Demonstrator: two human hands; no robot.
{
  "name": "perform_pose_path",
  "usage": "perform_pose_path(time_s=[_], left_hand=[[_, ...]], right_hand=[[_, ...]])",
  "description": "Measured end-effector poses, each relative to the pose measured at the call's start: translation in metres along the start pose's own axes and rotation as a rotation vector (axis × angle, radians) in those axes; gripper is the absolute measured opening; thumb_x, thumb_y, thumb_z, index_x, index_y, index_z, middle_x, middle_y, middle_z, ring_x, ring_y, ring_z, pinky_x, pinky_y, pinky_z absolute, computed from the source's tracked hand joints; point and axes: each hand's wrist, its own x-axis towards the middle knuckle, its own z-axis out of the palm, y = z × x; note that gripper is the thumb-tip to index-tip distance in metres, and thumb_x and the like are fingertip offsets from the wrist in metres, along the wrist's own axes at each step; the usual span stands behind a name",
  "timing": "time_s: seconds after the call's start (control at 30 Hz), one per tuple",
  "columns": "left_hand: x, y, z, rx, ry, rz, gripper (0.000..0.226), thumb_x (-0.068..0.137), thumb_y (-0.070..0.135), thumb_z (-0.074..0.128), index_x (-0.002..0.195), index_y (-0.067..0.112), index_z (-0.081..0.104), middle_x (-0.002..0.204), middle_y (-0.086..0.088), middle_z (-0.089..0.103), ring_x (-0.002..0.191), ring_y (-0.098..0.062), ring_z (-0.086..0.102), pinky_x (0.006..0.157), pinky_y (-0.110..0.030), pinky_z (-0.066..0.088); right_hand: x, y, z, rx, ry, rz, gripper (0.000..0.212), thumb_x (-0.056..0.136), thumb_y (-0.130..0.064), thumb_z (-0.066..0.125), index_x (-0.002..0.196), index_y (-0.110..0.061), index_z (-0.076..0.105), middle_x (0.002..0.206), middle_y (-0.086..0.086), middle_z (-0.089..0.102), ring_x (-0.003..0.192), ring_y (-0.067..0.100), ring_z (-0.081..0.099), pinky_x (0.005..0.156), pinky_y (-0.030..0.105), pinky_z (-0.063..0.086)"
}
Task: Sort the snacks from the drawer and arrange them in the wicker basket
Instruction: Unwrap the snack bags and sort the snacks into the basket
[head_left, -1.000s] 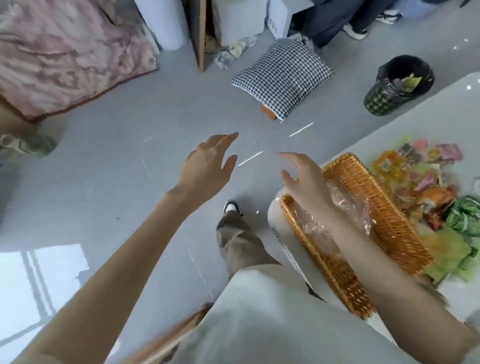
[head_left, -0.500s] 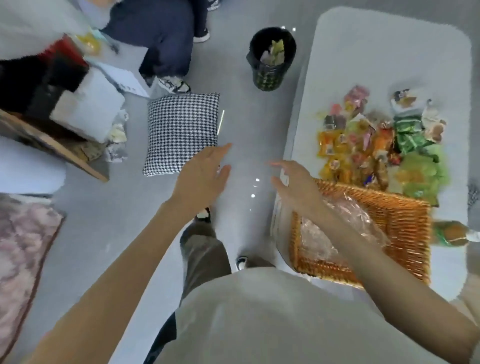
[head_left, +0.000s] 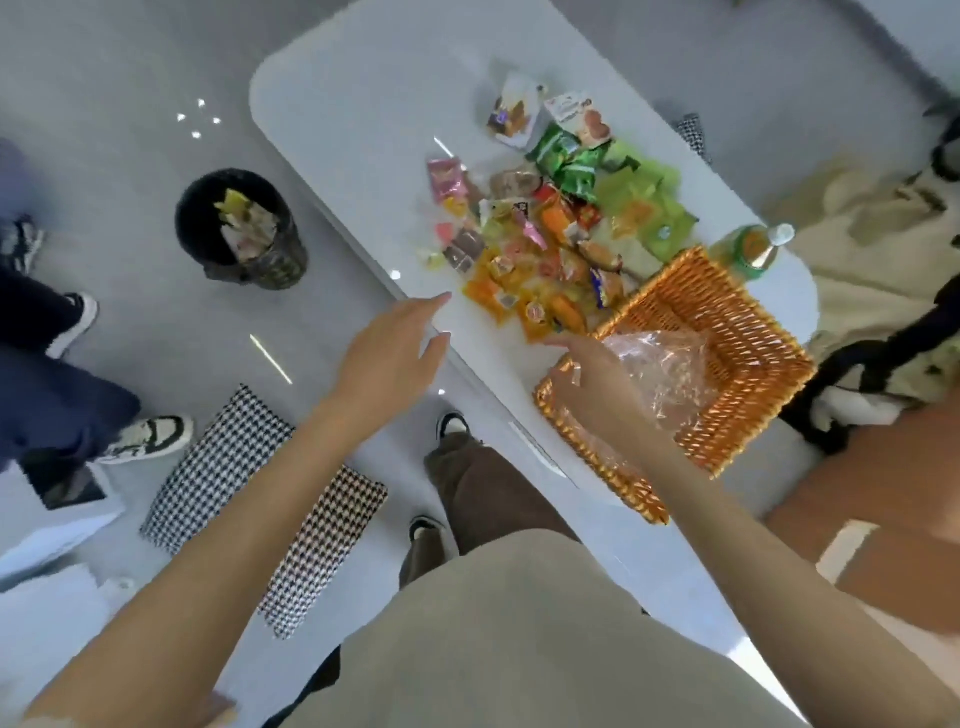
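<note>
A heap of small wrapped snacks (head_left: 545, 234) in orange, green, pink and white lies on the white table (head_left: 363, 104). The orange wicker basket (head_left: 748, 332) stands at the table's near end, with a crumpled clear plastic bag (head_left: 670, 364) inside it. My left hand (head_left: 389, 353) hovers open at the table's left edge, fingers pointing toward the snacks, holding nothing. My right hand (head_left: 592, 379) is over the basket's near-left corner, fingers relaxed beside the plastic bag and close to the nearest orange packets. It grips nothing.
A black waste bin (head_left: 239, 234) with wrappers stands on the floor left of the table. Two houndstooth cushions (head_left: 218, 467) lie on the floor by my feet. A green bottle (head_left: 753, 249) stands behind the basket. Another person's legs (head_left: 47, 374) are at far left.
My view has swung round to the right, bringing the table and snacks to the centre. Both hands have moved forward over the table edge toward the snack heap.
</note>
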Motion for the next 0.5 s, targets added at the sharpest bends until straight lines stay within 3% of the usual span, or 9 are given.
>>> perform_pose_path(time_s=[0.07, 0.13, 0.27, 0.4, 0.5], left_hand=[[0.026, -0.002, -0.008, 0.020, -0.023, 0.053, 0.048, 0.101, 0.028, 0.041, 0.148, 0.026, 0.032, 0.146, 0.000, 0.041, 0.122, -0.020, 0.048, 0.099, -0.030, 0.035], [0.061, -0.008, -0.014, 0.039, -0.056, 0.088, 0.048, 0.100, 0.028, 0.042, 0.147, 0.024, 0.033, 0.145, 0.000, 0.042, 0.124, -0.021, 0.047, 0.100, -0.032, 0.034], [0.125, -0.020, -0.028, 0.082, -0.121, 0.131, 0.048, 0.099, 0.033, 0.042, 0.146, 0.031, 0.032, 0.146, 0.002, 0.042, 0.131, -0.019, 0.042, 0.105, -0.043, 0.039], [0.173, -0.016, -0.043, 0.125, -0.135, 0.240, 0.048, 0.099, 0.030, 0.044, 0.146, 0.027, 0.036, 0.145, 0.005, 0.044, 0.132, -0.015, 0.041, 0.106, -0.034, 0.035], [0.202, -0.011, -0.050, 0.164, -0.162, 0.311, 0.046, 0.099, 0.029, 0.044, 0.145, 0.023, 0.039, 0.144, 0.003, 0.046, 0.130, -0.014, 0.044, 0.101, -0.029, 0.036]], right_hand=[[0.009, 0.003, 0.000, 0.015, 0.054, 0.035, 0.035, 0.096, -0.023, 0.055, 0.130, -0.025, 0.054, 0.140, 0.000, 0.049, 0.079, 0.011, 0.054, 0.085, 0.030, 0.046], [0.026, 0.002, -0.002, 0.027, 0.118, 0.093, 0.035, 0.095, -0.023, 0.055, 0.130, -0.025, 0.055, 0.139, 0.000, 0.050, 0.070, 0.006, 0.051, 0.080, 0.030, 0.049], [0.055, -0.004, -0.003, 0.069, 0.149, 0.159, 0.036, 0.096, -0.022, 0.053, 0.132, -0.021, 0.055, 0.137, 0.001, 0.051, 0.110, 0.019, 0.056, 0.089, 0.032, 0.046], [0.083, -0.018, -0.006, 0.127, 0.210, 0.196, 0.034, 0.095, -0.021, 0.055, 0.129, -0.022, 0.057, 0.136, 0.000, 0.052, 0.102, 0.019, 0.061, 0.083, 0.036, 0.053], [0.105, -0.026, -0.005, 0.185, 0.256, 0.257, 0.033, 0.095, -0.020, 0.054, 0.127, -0.023, 0.058, 0.133, -0.001, 0.054, 0.116, 0.019, 0.054, 0.090, 0.036, 0.049]])
